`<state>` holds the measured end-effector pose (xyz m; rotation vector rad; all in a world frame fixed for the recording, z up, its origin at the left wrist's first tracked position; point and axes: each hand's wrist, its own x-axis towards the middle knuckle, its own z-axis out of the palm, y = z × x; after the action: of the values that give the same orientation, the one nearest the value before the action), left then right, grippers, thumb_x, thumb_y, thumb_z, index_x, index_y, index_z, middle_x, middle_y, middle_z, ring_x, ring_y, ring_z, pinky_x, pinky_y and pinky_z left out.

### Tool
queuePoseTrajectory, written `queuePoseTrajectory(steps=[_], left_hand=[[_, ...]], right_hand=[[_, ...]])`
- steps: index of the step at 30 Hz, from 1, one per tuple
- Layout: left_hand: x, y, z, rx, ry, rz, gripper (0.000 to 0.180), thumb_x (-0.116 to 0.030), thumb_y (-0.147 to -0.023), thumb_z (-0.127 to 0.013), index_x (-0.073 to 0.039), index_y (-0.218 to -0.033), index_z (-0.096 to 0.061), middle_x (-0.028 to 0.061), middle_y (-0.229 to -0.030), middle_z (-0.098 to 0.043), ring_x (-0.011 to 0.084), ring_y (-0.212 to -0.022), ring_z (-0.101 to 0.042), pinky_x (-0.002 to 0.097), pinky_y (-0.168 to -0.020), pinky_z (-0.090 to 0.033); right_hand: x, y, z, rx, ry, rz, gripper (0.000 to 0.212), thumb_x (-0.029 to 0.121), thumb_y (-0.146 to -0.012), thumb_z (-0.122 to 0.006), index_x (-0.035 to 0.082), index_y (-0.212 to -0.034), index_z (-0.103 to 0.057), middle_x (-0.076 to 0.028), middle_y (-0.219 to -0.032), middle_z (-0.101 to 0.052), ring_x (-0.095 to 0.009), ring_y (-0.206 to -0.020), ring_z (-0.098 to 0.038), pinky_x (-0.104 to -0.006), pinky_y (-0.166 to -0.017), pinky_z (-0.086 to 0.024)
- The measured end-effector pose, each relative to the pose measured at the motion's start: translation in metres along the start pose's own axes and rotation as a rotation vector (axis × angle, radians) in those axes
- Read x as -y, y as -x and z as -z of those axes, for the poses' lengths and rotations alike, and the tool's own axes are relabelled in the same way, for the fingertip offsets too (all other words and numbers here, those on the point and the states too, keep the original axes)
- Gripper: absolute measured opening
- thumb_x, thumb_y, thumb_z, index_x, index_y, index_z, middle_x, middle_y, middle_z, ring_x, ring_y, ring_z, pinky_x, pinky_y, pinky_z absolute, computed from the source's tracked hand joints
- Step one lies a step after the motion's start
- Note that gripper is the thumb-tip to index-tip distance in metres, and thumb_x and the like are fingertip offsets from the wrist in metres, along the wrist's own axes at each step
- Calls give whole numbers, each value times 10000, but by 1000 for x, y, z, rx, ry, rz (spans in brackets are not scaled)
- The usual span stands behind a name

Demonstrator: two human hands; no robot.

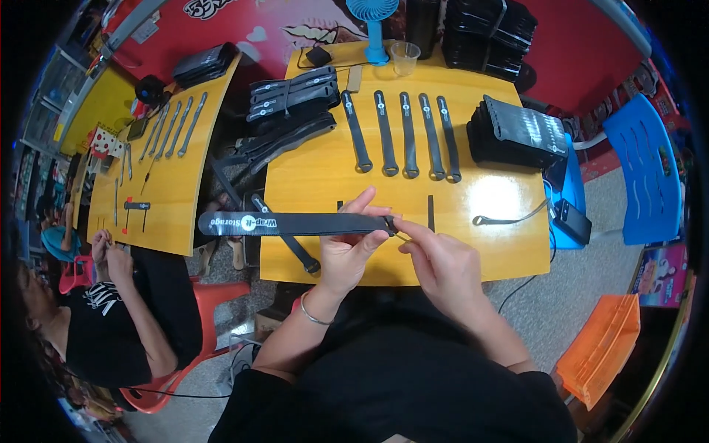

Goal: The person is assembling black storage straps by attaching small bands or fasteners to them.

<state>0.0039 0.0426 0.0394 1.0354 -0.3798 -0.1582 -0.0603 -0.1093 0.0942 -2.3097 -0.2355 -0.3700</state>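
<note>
A wide black hook-and-loop strap (295, 224) with white print stretches sideways above the table's front part. My left hand (345, 258) grips it near its right end, thumb and fingers pressed around it. At that end, my right hand (447, 267) pinches a small dark piece, perhaps a ring; the fingers partly hide it. Something thin and yellowish shows between the hands, too small to name. Beneath the held strap, another black strap (299, 255) with a ring lies slanted across the table's left edge. A short dark strip (430, 212) lies just beyond my right hand.
Several ringed straps (407, 136) lie in a row on the yellow table (509, 244). Strap stacks stand left (292, 94) and right (517, 133). A blue fan (375, 33) and clear cup (405, 57) are at the back. A co-worker (122, 317) sits left at another table.
</note>
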Motion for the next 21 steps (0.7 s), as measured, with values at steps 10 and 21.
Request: queuePoseTrajectory(steps=[10, 21], left_hand=[[2, -3, 3, 20, -174, -126, 560, -63, -787, -702, -3, -1292, -468, 118, -1051, -633, 195, -968, -614, 278, -835, -507], [1, -3, 2, 0, -84, -17, 587, 44, -792, -663, 10, -1322, -413, 173, -1143, -585, 259, -1057, -597, 332, -898, -515]], right_hand=[[3, -4, 3, 47, 328, 113, 489, 9, -737, -583, 97, -1216, -553, -46, -714, -586, -184, -620, -564, -304, -545, -443], [-8, -7, -13, -121, -30, 32, 325, 42, -804, -630, 104, -1122, -603, -112, -711, -641, -242, -605, -637, -339, -526, -481]])
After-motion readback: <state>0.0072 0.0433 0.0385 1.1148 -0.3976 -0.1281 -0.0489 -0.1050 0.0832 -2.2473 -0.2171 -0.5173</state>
